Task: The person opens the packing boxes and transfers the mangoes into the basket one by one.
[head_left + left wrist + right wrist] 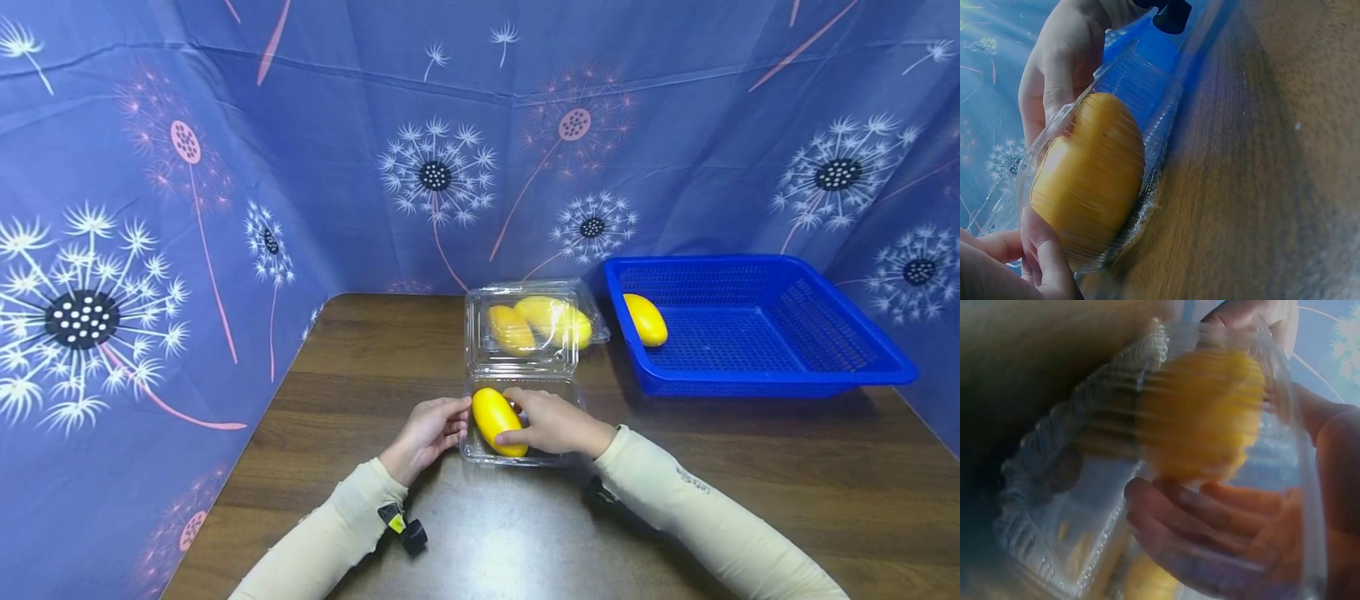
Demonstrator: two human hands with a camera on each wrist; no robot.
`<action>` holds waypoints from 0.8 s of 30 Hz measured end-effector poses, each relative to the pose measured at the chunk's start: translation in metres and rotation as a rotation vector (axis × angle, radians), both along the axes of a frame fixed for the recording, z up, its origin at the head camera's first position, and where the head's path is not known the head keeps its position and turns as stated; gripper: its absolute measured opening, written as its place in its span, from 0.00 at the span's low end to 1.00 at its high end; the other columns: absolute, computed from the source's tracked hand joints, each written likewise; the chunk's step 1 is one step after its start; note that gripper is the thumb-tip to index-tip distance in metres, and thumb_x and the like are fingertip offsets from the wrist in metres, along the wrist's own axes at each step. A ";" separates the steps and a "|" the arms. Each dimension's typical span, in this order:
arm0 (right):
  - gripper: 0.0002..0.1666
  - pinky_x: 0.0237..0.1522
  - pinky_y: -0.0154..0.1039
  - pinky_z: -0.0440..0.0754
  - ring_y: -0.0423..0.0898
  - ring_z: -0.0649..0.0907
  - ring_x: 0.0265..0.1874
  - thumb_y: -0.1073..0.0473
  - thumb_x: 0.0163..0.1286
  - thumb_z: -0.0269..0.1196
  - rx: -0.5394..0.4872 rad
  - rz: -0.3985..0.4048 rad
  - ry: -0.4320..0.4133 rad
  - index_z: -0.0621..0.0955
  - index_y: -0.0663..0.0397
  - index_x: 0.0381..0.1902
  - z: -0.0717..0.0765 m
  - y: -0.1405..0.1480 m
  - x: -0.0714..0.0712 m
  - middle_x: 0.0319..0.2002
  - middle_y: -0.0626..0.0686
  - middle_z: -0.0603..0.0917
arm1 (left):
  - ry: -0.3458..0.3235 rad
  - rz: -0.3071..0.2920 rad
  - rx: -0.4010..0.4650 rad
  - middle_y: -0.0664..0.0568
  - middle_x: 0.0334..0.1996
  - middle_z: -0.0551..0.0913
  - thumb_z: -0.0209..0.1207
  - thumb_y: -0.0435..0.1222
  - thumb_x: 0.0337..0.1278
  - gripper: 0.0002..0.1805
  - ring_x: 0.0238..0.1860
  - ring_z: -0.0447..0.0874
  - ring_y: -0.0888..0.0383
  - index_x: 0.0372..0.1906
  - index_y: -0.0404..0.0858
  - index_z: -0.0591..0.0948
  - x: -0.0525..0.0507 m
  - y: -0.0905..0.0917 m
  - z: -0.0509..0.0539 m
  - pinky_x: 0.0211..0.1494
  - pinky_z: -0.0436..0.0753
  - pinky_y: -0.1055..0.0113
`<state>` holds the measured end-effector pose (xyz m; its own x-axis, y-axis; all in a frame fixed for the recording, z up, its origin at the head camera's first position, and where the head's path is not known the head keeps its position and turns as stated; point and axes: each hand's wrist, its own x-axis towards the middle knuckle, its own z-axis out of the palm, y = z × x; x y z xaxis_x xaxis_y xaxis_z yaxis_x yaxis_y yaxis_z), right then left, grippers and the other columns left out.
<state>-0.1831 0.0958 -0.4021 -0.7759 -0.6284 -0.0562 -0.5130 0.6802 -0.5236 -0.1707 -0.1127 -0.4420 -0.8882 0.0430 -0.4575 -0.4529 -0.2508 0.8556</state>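
A yellow mango [498,422] lies in the left part of an open clear plastic box [555,458], its lid [521,367] raised at the back. My right hand [553,422] reaches into the box, fingers and thumb curled round the mango's right side. In the right wrist view the fingers [1210,519] touch the mango [1200,415] behind the clear wall. My left hand [429,435] pinches the box's left rim beside the mango; the left wrist view shows its fingertips at the rim [1029,240].
Behind the raised lid, a second clear box [596,329] contains several yellow mangoes [512,330]. At the right back stands a blue perforated basket [750,379] with one mango [646,320] at its left end. Patterned blue cloth [300,125] hangs behind the wooden table [360,358].
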 end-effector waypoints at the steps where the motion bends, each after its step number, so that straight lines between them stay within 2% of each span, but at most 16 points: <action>1: 0.42 0.49 0.48 0.83 0.52 0.84 0.46 0.41 0.59 0.69 0.000 -0.007 0.000 0.72 0.63 0.62 -0.001 -0.001 0.000 0.51 0.58 0.84 | 0.001 0.000 0.001 0.57 0.21 0.77 0.58 0.33 0.63 0.05 0.21 0.73 0.65 0.32 0.37 0.77 0.000 0.000 0.000 0.25 0.79 0.77; 4: 0.44 0.44 0.45 0.82 0.49 0.83 0.42 0.41 0.58 0.69 0.006 -0.026 -0.006 0.71 0.64 0.63 -0.002 -0.004 0.001 0.48 0.56 0.84 | 0.004 -0.004 0.002 0.56 0.21 0.77 0.58 0.33 0.63 0.05 0.21 0.73 0.65 0.31 0.37 0.77 0.000 0.000 0.000 0.25 0.79 0.77; 9: 0.41 0.34 0.40 0.77 0.44 0.77 0.32 0.43 0.57 0.71 0.010 -0.047 -0.008 0.72 0.63 0.60 -0.004 -0.008 0.001 0.36 0.49 0.81 | 0.003 -0.003 0.008 0.57 0.20 0.77 0.58 0.33 0.63 0.06 0.21 0.73 0.65 0.30 0.38 0.77 0.001 0.000 0.000 0.25 0.79 0.77; 14: 0.37 0.30 0.39 0.74 0.43 0.76 0.29 0.44 0.55 0.72 0.003 -0.070 -0.005 0.74 0.61 0.55 -0.006 -0.012 0.003 0.32 0.48 0.79 | 0.010 -0.005 0.011 0.56 0.21 0.77 0.59 0.33 0.63 0.05 0.21 0.73 0.65 0.31 0.37 0.77 0.001 -0.001 0.000 0.25 0.78 0.77; 17: 0.36 0.30 0.39 0.74 0.44 0.76 0.29 0.45 0.54 0.72 0.009 -0.083 -0.003 0.74 0.60 0.54 -0.006 -0.014 0.003 0.32 0.48 0.79 | 0.006 -0.003 0.010 0.56 0.21 0.77 0.59 0.33 0.62 0.05 0.21 0.73 0.65 0.31 0.37 0.77 0.000 -0.001 0.000 0.25 0.78 0.77; 24: 0.42 0.34 0.42 0.77 0.46 0.78 0.33 0.50 0.50 0.74 0.032 -0.098 -0.008 0.72 0.60 0.61 -0.003 -0.015 0.004 0.40 0.53 0.83 | 0.000 0.005 0.014 0.57 0.20 0.77 0.59 0.33 0.63 0.06 0.20 0.72 0.66 0.30 0.38 0.77 -0.002 -0.001 -0.003 0.25 0.78 0.77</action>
<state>-0.1792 0.0809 -0.4053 -0.8329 -0.5474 -0.0812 -0.4393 0.7433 -0.5046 -0.1722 -0.1136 -0.4451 -0.8882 0.0449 -0.4573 -0.4519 -0.2648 0.8518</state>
